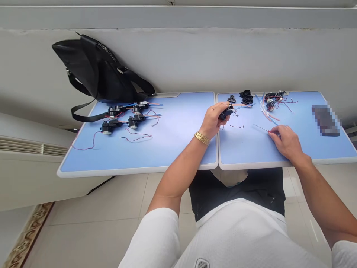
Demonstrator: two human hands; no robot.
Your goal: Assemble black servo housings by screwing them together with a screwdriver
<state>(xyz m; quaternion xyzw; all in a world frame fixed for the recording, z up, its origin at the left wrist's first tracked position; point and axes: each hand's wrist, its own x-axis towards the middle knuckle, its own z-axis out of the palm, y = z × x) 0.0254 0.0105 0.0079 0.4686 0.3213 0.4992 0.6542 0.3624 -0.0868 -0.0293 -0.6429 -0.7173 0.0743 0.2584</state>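
Observation:
My left hand (214, 118), with a gold watch band on the wrist, is closed round a small black motor-like assembly (225, 113). Pink and blue tubes stick out of the assembly to the right, and a thin wire hangs below it onto the table. My right hand (287, 141) rests near the front of the right table and grips a thin screwdriver (261, 127). Its slim metal shaft points left towards the assembly; a bit of red shows at the fingers, and the rest of the handle is hidden. The two hands are apart.
Several similar black assemblies (111, 126) with wires lie on the left table (178, 149). Black housings (247, 98), small round parts (231, 99), loose tubes (264, 109) and more assemblies (270, 103) lie along the right table's back. A blurred dark object (325, 120) is far right; a black bag (103, 70) leans behind.

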